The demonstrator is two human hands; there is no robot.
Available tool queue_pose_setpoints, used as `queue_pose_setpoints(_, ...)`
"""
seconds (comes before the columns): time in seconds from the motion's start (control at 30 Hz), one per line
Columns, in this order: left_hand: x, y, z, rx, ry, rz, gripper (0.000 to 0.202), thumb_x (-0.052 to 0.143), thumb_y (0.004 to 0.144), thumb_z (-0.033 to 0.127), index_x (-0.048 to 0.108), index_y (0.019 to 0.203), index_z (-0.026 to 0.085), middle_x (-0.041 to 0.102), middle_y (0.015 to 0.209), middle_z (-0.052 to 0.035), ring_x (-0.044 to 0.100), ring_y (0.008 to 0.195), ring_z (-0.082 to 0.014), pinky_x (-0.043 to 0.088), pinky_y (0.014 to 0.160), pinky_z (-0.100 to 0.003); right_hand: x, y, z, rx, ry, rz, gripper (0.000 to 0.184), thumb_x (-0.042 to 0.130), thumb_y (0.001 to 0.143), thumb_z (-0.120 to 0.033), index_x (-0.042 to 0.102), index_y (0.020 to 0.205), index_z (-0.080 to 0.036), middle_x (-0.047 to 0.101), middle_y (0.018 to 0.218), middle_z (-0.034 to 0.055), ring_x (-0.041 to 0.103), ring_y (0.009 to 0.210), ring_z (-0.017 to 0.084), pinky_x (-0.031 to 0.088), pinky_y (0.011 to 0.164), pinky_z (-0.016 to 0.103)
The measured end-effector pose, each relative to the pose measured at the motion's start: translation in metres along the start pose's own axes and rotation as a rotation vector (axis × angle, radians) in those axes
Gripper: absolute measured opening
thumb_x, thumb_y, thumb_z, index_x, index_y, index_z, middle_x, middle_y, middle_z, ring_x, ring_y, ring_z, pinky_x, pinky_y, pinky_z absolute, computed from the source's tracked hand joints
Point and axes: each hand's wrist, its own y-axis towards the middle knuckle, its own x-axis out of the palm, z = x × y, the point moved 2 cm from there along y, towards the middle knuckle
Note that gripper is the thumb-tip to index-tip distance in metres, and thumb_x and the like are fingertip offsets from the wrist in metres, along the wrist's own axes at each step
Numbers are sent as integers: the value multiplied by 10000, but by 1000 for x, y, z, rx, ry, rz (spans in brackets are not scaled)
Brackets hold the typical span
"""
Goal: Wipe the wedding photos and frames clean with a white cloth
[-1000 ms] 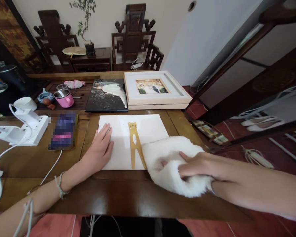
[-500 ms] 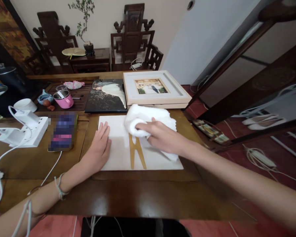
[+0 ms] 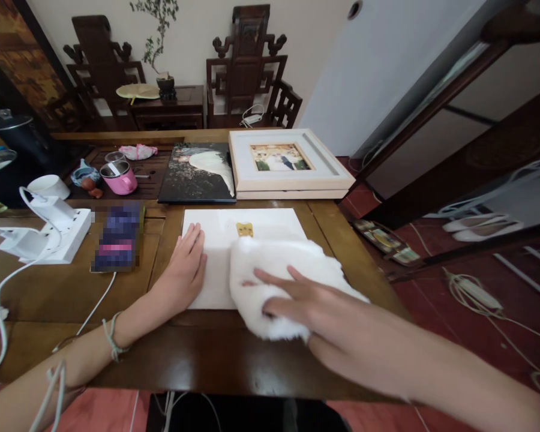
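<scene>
Gripping loosely: right hand (image 3: 306, 306), white fluffy cloth (image 3: 292, 258), drawn back from far side to overhang near edge of white rectangular board (image 3: 211, 252); rubbing apparently now bears there. Flat gold cat-faced figure (image 3: 245, 230): head alone uncovered. Left hand (image 3: 185, 267): open, flat at board's left edge. Beyond: pale wooden picture frame (image 3: 292, 194). Open room: near strip, brown polished wooden table (image 3: 198, 360).

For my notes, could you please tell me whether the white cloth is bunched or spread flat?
Bunched: the white cloth is thick and puffed, its near edge curling up at the right hand.
</scene>
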Motion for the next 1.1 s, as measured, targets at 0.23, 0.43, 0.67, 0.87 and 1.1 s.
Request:
queue_pose_setpoints(0.23, -3, 1, 3, -1, 14, -21, 479, 266, 993, 250, 280, 1442, 84, 232, 1563, -200, 112, 1477, -272, 142, 1195, -499, -9, 64, 53, -4, -119, 156, 549, 389, 644, 67, 571, 1123, -130, 476, 1415, 214, 292, 1404, 295, 267, 1120, 567)
queue_pose_setpoints(0.43, -2, 1, 2, -7, 23, -20, 488, 265, 992, 248, 255, 1458, 103, 227, 1568, -187, 114, 1477, -265, 148, 1195, -497, 9, 48, 25, -59, -181, 105, 576, 400, 635, 71, 589, 1149, -110, 402, 1477, 214, 203, 1428, 330, 241, 1100, 641)
queue_pose_setpoints(0.67, -1, 0, 0, 14, 8, 0, 481, 270, 987, 222, 248, 1457, 122, 239, 1562, -197, 126, 1475, -277, 157, 1183, -536, 27, 0, -24, -166, -11, -4, 406, 407, 705, 19, 652, 965, -173, 472, 1440, 157, 290, 1393, 347, 264, 1057, 695)
queue_pose_setpoints(0.87, 0, 0, 0, 9, 9, -13, 482, 267, 988, 232, 243, 1455, 116, 232, 1563, -200, 119, 1475, -280, 151, 1184, -537, 9, 18, -6, -119, 24, 44, 520, 405, 633, 64, 629, 1041, -168, 475, 1445, 141, 293, 1407, 265, 266, 1129, 567)
queue_pose_setpoints(1.1, -3, 1, 2, 3, 8, -17, 487, 265, 990, 243, 267, 1449, 79, 229, 1563, -204, 120, 1476, -276, 146, 1195, -499, -11, 77, 38, -53, -195, 109, 563, 404, 671, 74, 563, 1185, -92, 425, 1444, 254, 287, 1406, 322, 319, 1074, 600)
